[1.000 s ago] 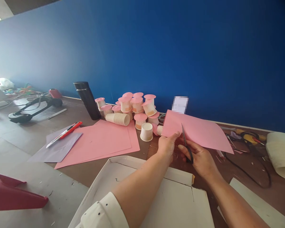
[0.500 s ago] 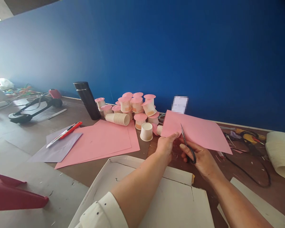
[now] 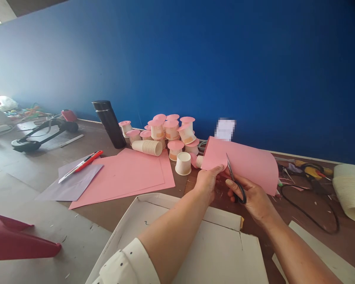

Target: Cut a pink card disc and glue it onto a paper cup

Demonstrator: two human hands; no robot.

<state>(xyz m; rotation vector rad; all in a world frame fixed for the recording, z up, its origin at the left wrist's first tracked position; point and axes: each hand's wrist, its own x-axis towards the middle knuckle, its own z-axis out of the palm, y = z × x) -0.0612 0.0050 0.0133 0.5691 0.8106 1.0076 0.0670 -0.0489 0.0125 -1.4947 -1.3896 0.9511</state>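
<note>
My left hand (image 3: 207, 180) pinches the near left edge of a pink paper sheet (image 3: 248, 161) held above the table. My right hand (image 3: 251, 196) grips black-handled scissors (image 3: 235, 181), whose blades point up into the sheet's near edge just right of my left thumb. The sheet's far right side curls downward. Both forearms reach over a flattened white cardboard box (image 3: 213, 244).
A pile of paper cups with pink lids (image 3: 168, 132), a black flask (image 3: 109, 123), flat pink sheets (image 3: 127, 175), a red utility knife (image 3: 83, 163) on grey paper, cables and tools (image 3: 310, 173) at right, a stack of white cups (image 3: 347, 191), a red object (image 3: 14, 240) at left.
The pink sheet's right side has curled down and inward. My right hand with the scissors has shifted slightly right and lower along the sheet's edge.
</note>
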